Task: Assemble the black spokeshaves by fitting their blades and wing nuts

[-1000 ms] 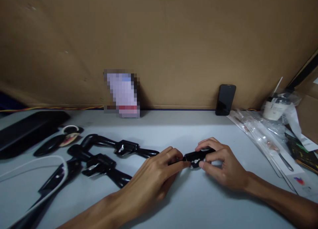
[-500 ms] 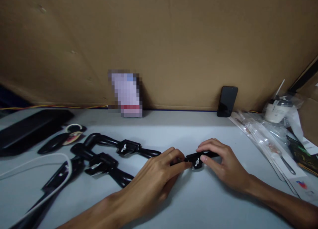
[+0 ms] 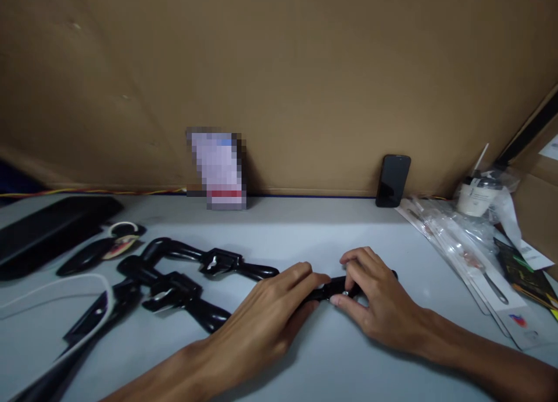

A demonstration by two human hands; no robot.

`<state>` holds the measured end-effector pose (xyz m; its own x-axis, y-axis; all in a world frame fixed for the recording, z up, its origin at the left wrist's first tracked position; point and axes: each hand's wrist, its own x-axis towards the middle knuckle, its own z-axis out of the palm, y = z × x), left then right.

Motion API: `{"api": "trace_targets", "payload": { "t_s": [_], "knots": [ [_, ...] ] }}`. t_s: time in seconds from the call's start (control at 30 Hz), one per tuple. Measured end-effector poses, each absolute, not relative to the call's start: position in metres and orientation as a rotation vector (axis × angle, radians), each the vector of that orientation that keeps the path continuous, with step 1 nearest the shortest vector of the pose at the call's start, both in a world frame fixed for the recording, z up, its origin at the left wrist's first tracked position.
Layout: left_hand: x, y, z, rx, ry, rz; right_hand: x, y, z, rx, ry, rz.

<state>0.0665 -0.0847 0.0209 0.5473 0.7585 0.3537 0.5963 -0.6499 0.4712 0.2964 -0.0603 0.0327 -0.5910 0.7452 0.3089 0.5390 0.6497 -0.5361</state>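
Observation:
A glossy black tool [image 3: 335,286] with slim handles lies across the grey table, low and right of centre. My left hand [image 3: 279,306] is closed round its left handle. Thumb and fingers of my right hand [image 3: 381,294] pinch its middle, where a small silver part shows between them; the tool's right end pokes out behind that hand. Two similar black tools lie to the left, one [image 3: 220,262] farther back and one [image 3: 174,291] nearer, each with a silver piece at its middle.
A phone with a blurred screen [image 3: 220,169] and a dark phone [image 3: 393,181] lean on the cardboard wall [image 3: 305,88]. Plastic packets [image 3: 471,262] and a cup [image 3: 477,196] are at the right. A black case [image 3: 56,228] and a white cable [image 3: 108,297] lie left.
My right thumb and fingers have moved left along the tool onto its middle, covering most of the silver part. The tool has turned slightly. The whole view has shifted a little.

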Motion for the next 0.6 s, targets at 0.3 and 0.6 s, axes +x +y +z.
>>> {"api": "trace_targets", "payload": {
  "t_s": [0.3, 0.6],
  "knots": [
    [0.065, -0.086, 0.021, 2.448, 1.151, 0.728, 0.291, -0.067, 0.031, -1.071, -2.382, 0.371],
    [0.066, -0.086, 0.021, 2.418, 1.17, 0.712, 0.285, -0.07, 0.033, -1.1, -2.453, 0.223]
  ]
}}
